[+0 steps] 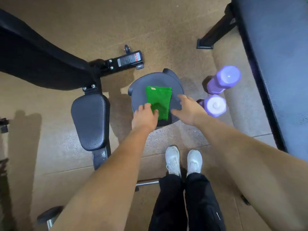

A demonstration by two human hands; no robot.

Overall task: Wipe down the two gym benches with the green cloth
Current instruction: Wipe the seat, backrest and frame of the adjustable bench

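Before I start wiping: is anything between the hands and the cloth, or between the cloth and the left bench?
Nothing visible. The left hand grips the near-left corner of the cloth on the stool; the right hand hovers open beside it. Only bare floor lies between the stool and the left bench.

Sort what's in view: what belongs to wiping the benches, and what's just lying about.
For the job:
cloth, lying on the stool
left bench
right bench
left hand, pinching the cloth's near edge
right hand, open above the stool

Lying about:
stool
dumbbells, purple, on the floor
shoes
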